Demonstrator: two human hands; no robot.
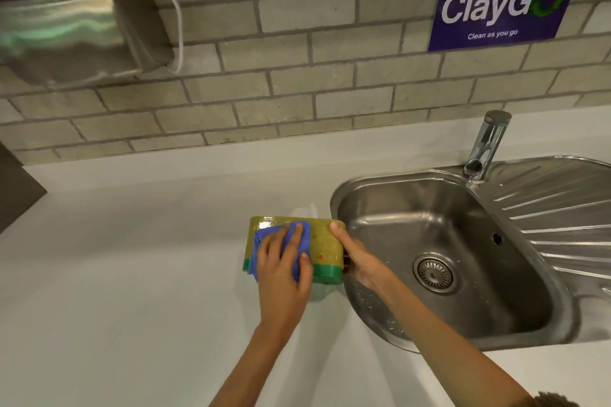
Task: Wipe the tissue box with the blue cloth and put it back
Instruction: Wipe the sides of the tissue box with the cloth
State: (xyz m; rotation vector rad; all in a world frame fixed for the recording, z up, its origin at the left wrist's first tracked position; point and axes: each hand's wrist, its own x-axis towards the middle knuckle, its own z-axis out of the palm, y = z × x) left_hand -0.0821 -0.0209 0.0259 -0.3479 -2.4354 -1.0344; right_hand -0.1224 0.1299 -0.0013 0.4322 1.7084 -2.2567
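Pressing flat on the blue cloth (281, 248), the left hand (284, 277) spreads its fingers over the near face of the tissue box (322, 246), holding the cloth against it rather than pinching it. The box, yellow-green with a darker green band along its lower edge, stands on the white countertop (132, 274) just beside the left rim of the steel sink (446, 261). The cloth covers the left and middle part of the box's face. The right hand (358, 261) clasps the end of the box nearest the sink, thumb laid across the upper corner and the remaining fingers hidden behind the end; that hand is closed about the box. Both forearms enter from the lower edge of view.

A chrome tap (486, 145) rises behind the sink, and a ribbed draining board (562, 218) extends on the sink's far side from the box. Beyond the counter stands a wall of pale brick tiles (297, 76). Up and to the left of the sink a metal wall unit (76, 26) with a white cable is mounted; above the sink hangs a purple poster (502, 0) reading "ClayGo – Clean as you go".
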